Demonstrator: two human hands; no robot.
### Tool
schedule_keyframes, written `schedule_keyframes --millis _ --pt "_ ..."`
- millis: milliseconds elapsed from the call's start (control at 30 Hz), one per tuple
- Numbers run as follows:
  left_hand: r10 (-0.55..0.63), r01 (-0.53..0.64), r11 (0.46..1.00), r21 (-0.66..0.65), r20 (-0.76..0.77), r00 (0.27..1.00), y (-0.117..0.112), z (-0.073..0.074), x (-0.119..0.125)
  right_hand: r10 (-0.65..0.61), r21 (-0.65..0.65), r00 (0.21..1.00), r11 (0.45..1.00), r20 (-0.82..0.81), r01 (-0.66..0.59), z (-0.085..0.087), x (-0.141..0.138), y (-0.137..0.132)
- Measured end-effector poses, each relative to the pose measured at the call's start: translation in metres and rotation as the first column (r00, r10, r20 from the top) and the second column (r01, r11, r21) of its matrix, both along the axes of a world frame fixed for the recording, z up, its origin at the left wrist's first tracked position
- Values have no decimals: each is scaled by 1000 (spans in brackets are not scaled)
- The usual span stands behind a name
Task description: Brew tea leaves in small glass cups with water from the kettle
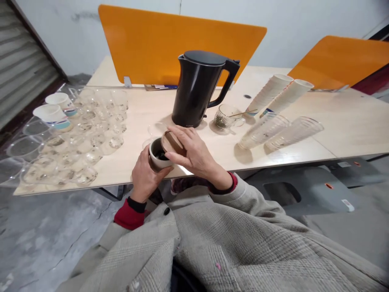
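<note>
My left hand (145, 175) is wrapped round a small white jar (157, 157) with dark contents showing in its mouth, held just above the near table edge. My right hand (194, 154) grips a round brown wooden lid (172, 142), tilted over the jar's right rim and leaving the left part of the mouth uncovered. Just behind them stands a black electric kettle (199, 87). To the kettle's right is a small glass cup (225, 117) with tea leaves in it and a thin spoon resting across it.
Several clear plastic cups (88, 134) stand in rows on the left of the wooden table (334, 125), with two paper cups (54, 111) at their far left. Stacks of paper cups (279, 95) and clear cups (279, 134) lie on their sides at right. Orange dividers (158, 44) stand behind.
</note>
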State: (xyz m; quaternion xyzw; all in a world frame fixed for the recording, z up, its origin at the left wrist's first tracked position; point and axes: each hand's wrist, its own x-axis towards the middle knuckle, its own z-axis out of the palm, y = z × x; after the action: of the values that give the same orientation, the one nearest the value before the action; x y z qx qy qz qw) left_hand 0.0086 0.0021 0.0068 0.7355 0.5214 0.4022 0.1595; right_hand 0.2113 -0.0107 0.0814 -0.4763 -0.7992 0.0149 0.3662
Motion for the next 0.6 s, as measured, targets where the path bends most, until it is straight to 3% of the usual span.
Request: schedule_keyframes --millis 133,367,600 --pt "6 -6 1000 7 -20 1000 1 -1 2 57 -36 991 998 124 -53 -1 -19 4" --pt "-21 21 999 29 -7 1000 3 -7 1 93 -125 960 990 265 -61 3 -29 10" --pt "-51 51 998 43 -3 999 4 -9 -1 63 -177 940 984 336 -2 5 -38 9"
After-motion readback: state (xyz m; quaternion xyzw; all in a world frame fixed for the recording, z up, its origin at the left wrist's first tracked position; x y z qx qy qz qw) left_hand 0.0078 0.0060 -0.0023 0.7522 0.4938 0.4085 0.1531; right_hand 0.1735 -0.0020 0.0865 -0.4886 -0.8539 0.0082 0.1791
